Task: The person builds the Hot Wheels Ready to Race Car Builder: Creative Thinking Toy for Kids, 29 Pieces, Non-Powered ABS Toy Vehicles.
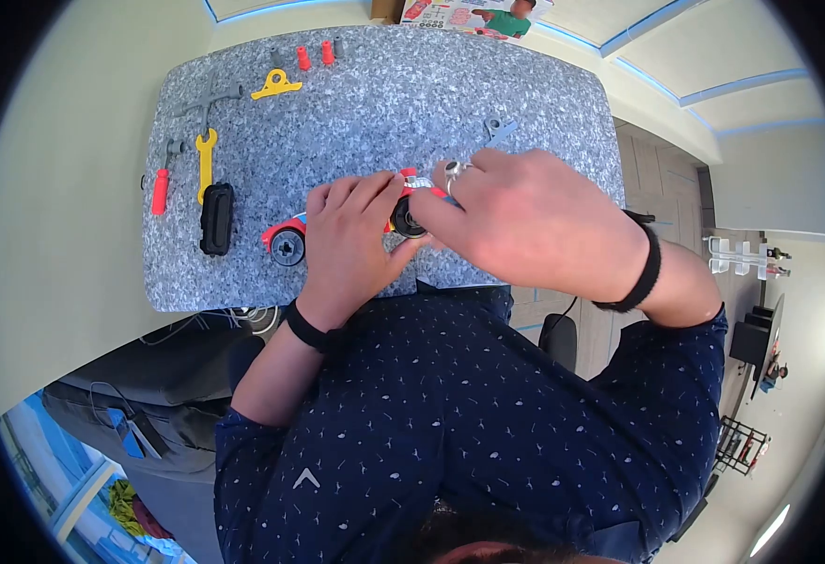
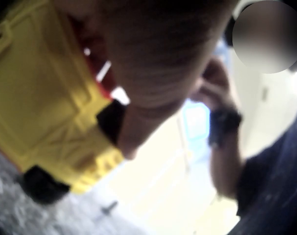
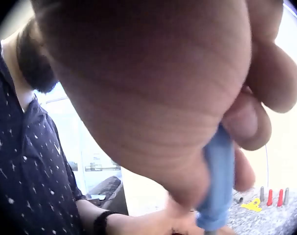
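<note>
My left hand (image 1: 349,230) holds a toy car steady by its body. One grey-hubbed wheel (image 1: 287,246) sticks out left of the hand, and another black wheel (image 1: 407,218) shows between the two hands. In the left wrist view the car's yellow underside (image 2: 45,98) faces the camera, tilted above the table. My right hand (image 1: 535,221) grips the blue handle of a screwdriver (image 3: 218,181), thumb and fingers curled around it. The handle points down toward the car beside my left hand; its tip is out of sight.
On the speckled table (image 1: 384,103) at left lie a black plastic part (image 1: 217,219), a yellow wrench (image 1: 206,164), a red-handled tool (image 1: 161,191) and a grey tool (image 1: 210,99). Farther back are a yellow piece (image 1: 276,86) and red pegs (image 1: 303,58). A grey-blue piece (image 1: 500,130) lies beyond my right hand.
</note>
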A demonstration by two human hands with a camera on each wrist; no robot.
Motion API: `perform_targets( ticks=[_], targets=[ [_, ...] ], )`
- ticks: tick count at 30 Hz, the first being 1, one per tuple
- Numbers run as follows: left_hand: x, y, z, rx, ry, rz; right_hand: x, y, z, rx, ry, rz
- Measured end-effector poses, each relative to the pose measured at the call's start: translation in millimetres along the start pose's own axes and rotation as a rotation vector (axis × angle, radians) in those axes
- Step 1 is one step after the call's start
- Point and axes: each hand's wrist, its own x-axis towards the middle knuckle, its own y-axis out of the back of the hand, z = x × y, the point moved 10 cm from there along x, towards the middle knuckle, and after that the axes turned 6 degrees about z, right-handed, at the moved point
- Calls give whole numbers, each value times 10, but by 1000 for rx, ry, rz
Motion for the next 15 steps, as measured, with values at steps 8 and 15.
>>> perform_targets(
  ticks=[8,15],
  targets=[
    [-2,12,3,10,13,-5,26,-91,-7,-62,-7,-94],
    [-21,-29,-24,12,-4,5,8,-9,-45,16,22,-33]
  ],
)
